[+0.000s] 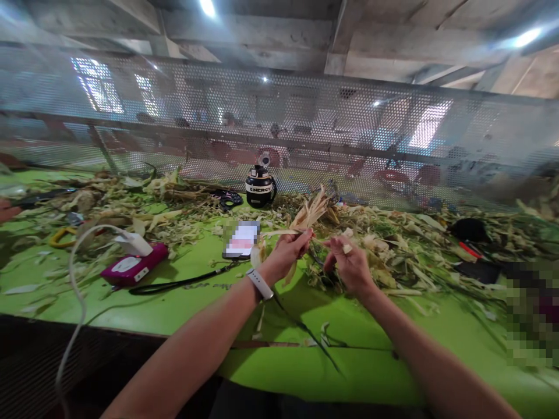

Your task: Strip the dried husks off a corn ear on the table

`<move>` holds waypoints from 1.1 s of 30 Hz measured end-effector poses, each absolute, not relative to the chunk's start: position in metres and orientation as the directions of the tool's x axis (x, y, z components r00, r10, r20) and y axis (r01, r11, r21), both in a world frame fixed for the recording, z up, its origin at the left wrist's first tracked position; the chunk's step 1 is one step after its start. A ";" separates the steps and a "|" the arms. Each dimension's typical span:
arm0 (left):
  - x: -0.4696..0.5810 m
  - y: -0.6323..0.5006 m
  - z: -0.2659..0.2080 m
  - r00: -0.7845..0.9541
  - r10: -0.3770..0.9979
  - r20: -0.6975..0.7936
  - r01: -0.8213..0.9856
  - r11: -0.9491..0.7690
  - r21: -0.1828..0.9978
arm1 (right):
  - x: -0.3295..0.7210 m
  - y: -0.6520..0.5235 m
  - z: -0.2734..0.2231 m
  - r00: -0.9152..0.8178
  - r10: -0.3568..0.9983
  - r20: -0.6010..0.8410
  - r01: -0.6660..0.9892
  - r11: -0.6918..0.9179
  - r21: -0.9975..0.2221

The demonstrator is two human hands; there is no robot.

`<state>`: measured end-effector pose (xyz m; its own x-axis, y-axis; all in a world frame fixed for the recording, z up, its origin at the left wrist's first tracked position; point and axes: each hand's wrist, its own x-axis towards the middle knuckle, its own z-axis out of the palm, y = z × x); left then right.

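Observation:
My left hand (286,253), with a white band on its wrist, is closed around the base of a bundle of dry, straw-coloured husk strips (312,210). The strips fan upward and to the right from my fingers. Below that hand a thin dark stem (308,331) slants down to the right over the green tabletop. Just right of the bundle, my right hand (347,262) has its fingers curled in, apart from my left hand. Whatever those fingers pinch is too small to make out. Loose plant scraps (388,247) lie behind and beside that hand.
A lit phone (242,240) lies on the green table (174,314), left of my hands. Further left sit a magenta power strip (135,265) with a white charger and a cable. A black bottle (259,189) stands before the perforated metal screen (279,116). Another person's hand (7,210) shows far left.

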<state>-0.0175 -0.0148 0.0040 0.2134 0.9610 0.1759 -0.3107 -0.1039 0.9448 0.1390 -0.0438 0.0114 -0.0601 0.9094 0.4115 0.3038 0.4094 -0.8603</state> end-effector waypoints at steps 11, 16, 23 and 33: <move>-0.016 -0.026 0.006 0.530 0.839 0.125 -0.199 -0.020 0.980 | 0.143 -0.032 0.017 -0.137 0.929 0.342 -0.029 0.342 -0.939; -0.016 -0.026 0.008 0.493 0.861 0.129 -0.237 -0.010 0.971 | 0.140 -0.035 0.016 -0.099 0.915 0.391 -0.045 0.388 -0.920; -0.020 -0.023 0.010 0.537 0.835 0.121 -0.232 0.007 0.973 | 0.138 -0.034 0.022 0.034 0.941 0.336 -0.153 0.337 -0.929; -0.023 -0.015 0.005 0.493 0.862 0.121 -0.294 0.035 0.955 | 0.151 -0.026 0.025 0.113 0.961 0.254 -0.151 0.270 -0.951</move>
<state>-0.0229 -0.0154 0.0052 0.4931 0.8615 0.1207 -0.2943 0.0346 0.9551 0.1507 -0.0261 0.0248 0.1131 0.9605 0.2542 -0.1515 0.2695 -0.9510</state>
